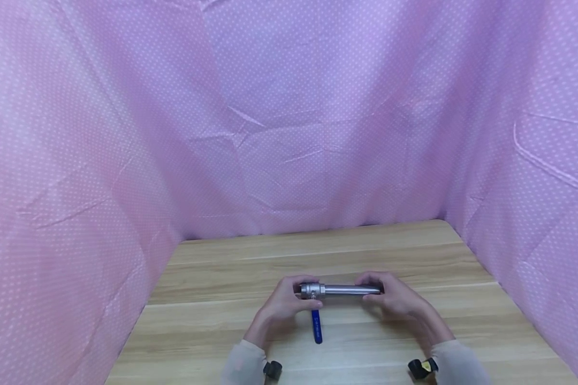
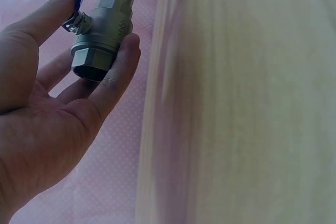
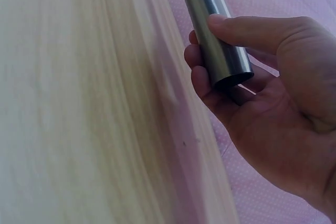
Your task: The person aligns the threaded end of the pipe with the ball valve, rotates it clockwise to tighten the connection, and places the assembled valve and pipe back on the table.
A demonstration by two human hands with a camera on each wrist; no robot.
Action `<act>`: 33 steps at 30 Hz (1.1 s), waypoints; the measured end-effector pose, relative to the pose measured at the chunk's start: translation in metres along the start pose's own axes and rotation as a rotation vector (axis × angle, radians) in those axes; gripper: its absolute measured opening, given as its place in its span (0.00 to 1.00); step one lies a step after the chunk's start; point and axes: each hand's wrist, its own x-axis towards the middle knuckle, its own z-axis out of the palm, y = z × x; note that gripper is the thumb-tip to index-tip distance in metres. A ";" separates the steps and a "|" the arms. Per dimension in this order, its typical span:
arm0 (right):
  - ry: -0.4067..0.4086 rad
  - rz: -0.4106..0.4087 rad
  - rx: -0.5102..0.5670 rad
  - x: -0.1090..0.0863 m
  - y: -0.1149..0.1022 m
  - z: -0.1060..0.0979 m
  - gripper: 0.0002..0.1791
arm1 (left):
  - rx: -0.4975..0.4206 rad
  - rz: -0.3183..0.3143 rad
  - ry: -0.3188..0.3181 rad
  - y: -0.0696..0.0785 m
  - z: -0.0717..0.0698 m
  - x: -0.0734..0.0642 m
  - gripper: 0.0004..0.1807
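A steel ball valve with a blue lever handle is joined end to end with a smooth metal pipe. My left hand grips the valve body, fingers behind it and thumb on the near side by the lever. In the left wrist view the valve's open hexagonal end faces the palm. At the pipe's free end, my right hand holds it between thumb and fingers. The right wrist view shows the hollow pipe mouth pointing at that palm.
Under both hands is a wooden tabletop with light grain. Pink dotted cloth hangs behind it and along both sides. A black wrist camera sits on the left wrist, another black device on the right.
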 end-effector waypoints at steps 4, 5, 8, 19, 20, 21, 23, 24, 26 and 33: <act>-0.008 0.003 -0.007 -0.001 0.005 0.000 0.19 | 0.012 -0.018 -0.009 -0.003 0.002 0.000 0.32; -0.007 0.007 -0.011 -0.001 0.006 0.000 0.19 | 0.015 -0.020 -0.013 -0.003 0.002 0.001 0.31; -0.003 0.024 -0.020 -0.001 0.009 0.000 0.20 | 0.006 -0.019 -0.027 -0.005 0.003 0.002 0.30; -0.003 -0.037 -0.101 0.000 0.016 0.002 0.17 | -0.014 -0.039 -0.058 -0.008 0.003 0.001 0.29; -0.005 -0.037 -0.105 0.001 0.016 0.002 0.17 | -0.022 -0.040 -0.057 -0.009 0.003 0.001 0.29; -0.007 -0.036 -0.108 0.001 0.016 0.003 0.17 | -0.029 -0.041 -0.056 -0.009 0.003 0.000 0.28; -0.011 -0.027 -0.113 0.001 0.015 0.003 0.17 | -0.043 -0.047 -0.057 -0.009 0.003 0.000 0.28; -0.014 -0.020 -0.111 0.002 0.015 0.003 0.17 | -0.048 -0.044 -0.059 -0.010 0.003 0.000 0.28; -0.019 0.001 -0.112 0.002 0.015 0.003 0.17 | -0.050 -0.038 -0.063 -0.010 0.002 0.000 0.28; -0.033 0.007 -0.074 0.002 0.013 0.000 0.17 | 0.012 -0.038 -0.075 -0.008 -0.005 -0.003 0.28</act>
